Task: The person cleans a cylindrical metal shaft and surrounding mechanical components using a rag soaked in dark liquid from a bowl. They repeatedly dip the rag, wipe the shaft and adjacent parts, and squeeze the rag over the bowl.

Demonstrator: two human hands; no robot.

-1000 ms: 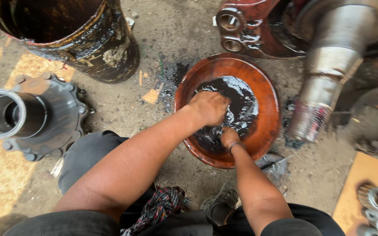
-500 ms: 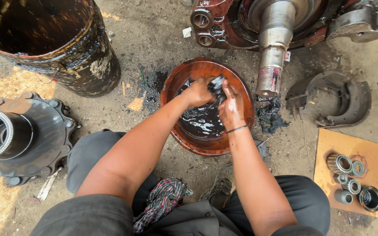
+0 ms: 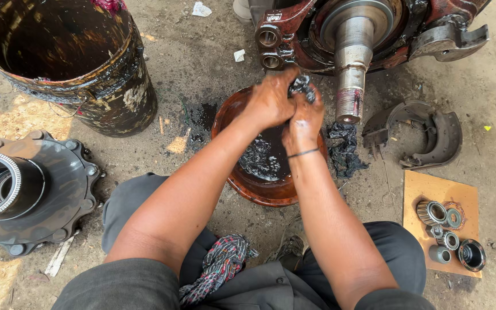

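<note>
Both my hands are raised over a rust-red round basin (image 3: 242,183) that holds black oily liquid. My left hand (image 3: 268,102) and my right hand (image 3: 304,119) are pressed together around a small dark, wet, greasy wad (image 3: 301,85), which shows above my fingers. What the wad is exactly cannot be made out. A thin band circles my right wrist. Just right of my hands a steel axle spindle (image 3: 351,69) points down from a dark red hub assembly (image 3: 374,23).
A black oily drum (image 3: 64,69) stands at the upper left. A grey wheel hub (image 3: 30,189) lies at the left. Brake shoes (image 3: 426,135) and a black rag (image 3: 344,150) lie at the right. Bearings and rings (image 3: 446,227) rest on cardboard. A patterned cloth (image 3: 219,264) lies on my lap.
My hands have lifted out of the basin's liquid and come together higher up, squeezing the dark wad near the spindle. The view has shifted right and up.
</note>
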